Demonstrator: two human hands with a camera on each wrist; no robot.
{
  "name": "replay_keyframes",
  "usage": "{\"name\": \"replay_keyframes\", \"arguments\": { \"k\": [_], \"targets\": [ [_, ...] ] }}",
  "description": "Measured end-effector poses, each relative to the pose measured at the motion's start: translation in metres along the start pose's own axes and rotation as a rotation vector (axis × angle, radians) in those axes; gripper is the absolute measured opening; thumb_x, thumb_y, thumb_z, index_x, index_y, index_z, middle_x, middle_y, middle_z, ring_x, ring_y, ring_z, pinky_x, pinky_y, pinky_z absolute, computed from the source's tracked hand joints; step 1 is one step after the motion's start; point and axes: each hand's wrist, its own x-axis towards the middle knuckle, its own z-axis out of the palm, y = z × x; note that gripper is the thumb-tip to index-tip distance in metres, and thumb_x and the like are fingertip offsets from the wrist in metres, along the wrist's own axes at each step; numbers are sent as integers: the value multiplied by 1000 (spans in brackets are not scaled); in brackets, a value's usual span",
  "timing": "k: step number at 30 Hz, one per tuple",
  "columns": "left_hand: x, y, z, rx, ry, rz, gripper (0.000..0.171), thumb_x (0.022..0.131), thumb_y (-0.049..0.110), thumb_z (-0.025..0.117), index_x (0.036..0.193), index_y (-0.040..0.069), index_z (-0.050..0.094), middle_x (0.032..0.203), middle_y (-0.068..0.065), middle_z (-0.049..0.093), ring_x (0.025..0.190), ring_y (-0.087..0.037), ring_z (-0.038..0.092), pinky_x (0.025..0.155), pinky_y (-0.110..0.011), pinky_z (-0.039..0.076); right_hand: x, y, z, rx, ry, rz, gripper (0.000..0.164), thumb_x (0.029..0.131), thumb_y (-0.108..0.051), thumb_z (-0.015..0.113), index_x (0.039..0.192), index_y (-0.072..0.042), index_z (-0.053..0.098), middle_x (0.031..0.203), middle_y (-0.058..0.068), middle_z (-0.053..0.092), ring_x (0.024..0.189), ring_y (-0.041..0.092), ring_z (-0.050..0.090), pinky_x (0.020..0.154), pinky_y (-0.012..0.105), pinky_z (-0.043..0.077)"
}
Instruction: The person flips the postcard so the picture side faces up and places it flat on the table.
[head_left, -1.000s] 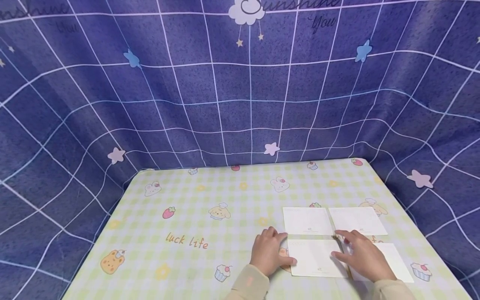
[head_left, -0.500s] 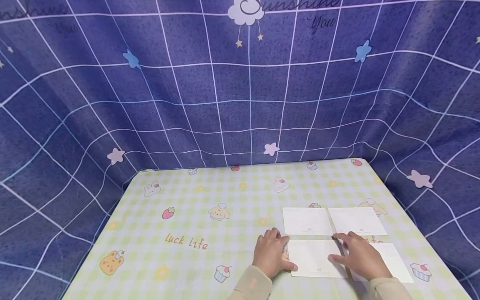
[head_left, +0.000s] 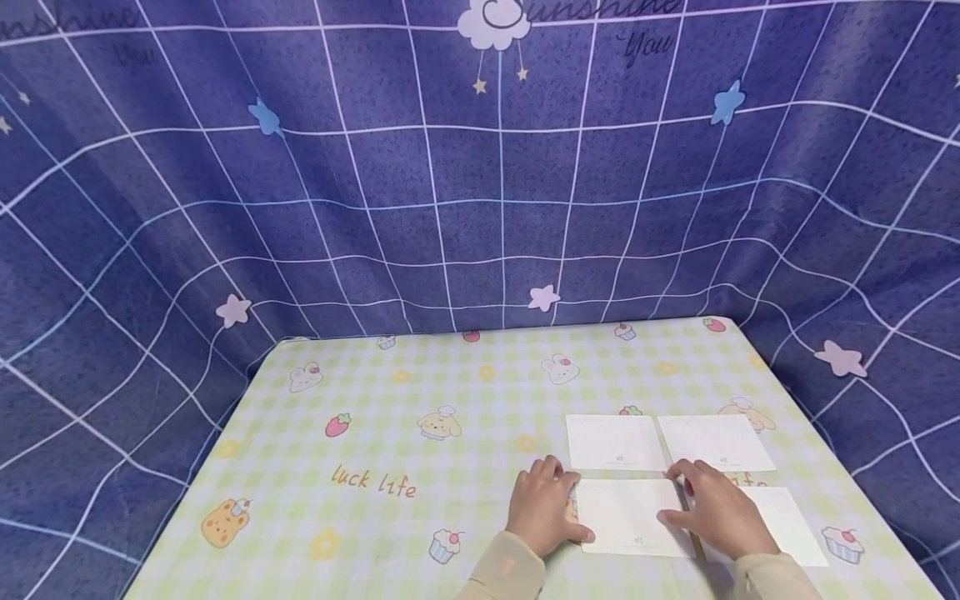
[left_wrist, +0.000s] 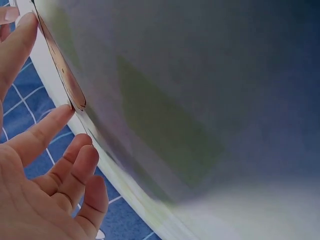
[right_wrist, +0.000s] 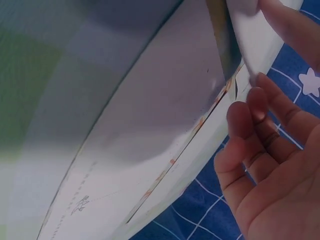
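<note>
Between my hands, a white card [head_left: 636,521] like a postcard lies at the near left of a two-row layout. My left hand [head_left: 542,510] has its index finger and thumb spread along the card's left edge, their tips touching it. My right hand [head_left: 718,510] sets its index fingertip and thumb against the right edge. That edge looks slightly raised, with a narrow brown strip beside it. In the left wrist view, the left hand's other fingers [left_wrist: 85,160] are loosely bent. The right wrist view shows the other right fingers [right_wrist: 245,125] likewise bent, holding nothing.
Two more white cards, one at back left [head_left: 611,442] and one at back right [head_left: 716,442], lie behind. A further card [head_left: 787,525] is partly covered by the right hand. A checked tablecloth [head_left: 480,417] covers the table, and a blue gridded curtain [head_left: 465,233] surrounds it.
The left hand has shifted slightly right, closer against the card's edge. The right hand has moved slightly left. The other cards stay in place.
</note>
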Motion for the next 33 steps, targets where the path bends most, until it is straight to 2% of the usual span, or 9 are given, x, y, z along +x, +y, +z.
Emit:
{"name": "replay_keyframes", "arguments": {
  "k": [7,15,20,25,28,33],
  "targets": [
    [0,-2,2,-23,8,-3,85,60,65,86,131,23,67,118,3,58,103,-13,52,81,-25,43,0,-1,0,4,40,-3,54,73,-33,91,113,-9,64,91,1,54,75,17,49,61,38,45],
    [1,-1,1,-46,12,-5,81,61,63,87,129,23,67,120,3,57,105,-14,51,81,-26,43,-5,2,1,7,83,-31,53,73,-33,90,113,-11,64,90,-1,53,73,16,47,60,36,41],
    [1,0,1,-49,14,-5,81,61,62,88,128,24,65,117,3,57,103,-14,52,81,-26,43,-6,2,0,-17,87,-28,57,74,-35,90,119,-10,64,91,-1,56,76,16,51,62,40,46],
    [0,1,1,-26,18,-3,81,60,62,88,127,24,64,116,3,58,102,-14,52,81,-27,44,-8,3,-2,-39,75,5,70,78,-45,85,130,-4,62,93,2,60,80,21,59,68,50,51],
    [-1,1,1,-20,31,-2,81,59,62,88,126,24,63,115,3,58,101,-13,52,80,-26,44,-11,4,-2,-35,93,17,71,78,-50,84,128,-3,64,92,2,62,85,28,62,72,53,52],
    [-1,2,2,-24,44,-1,82,59,61,89,127,24,61,114,4,58,100,-13,52,80,-25,44,-13,9,-1,0,103,0,64,76,-47,85,118,-1,69,86,0,58,80,22,56,71,46,49]
  ]
}}
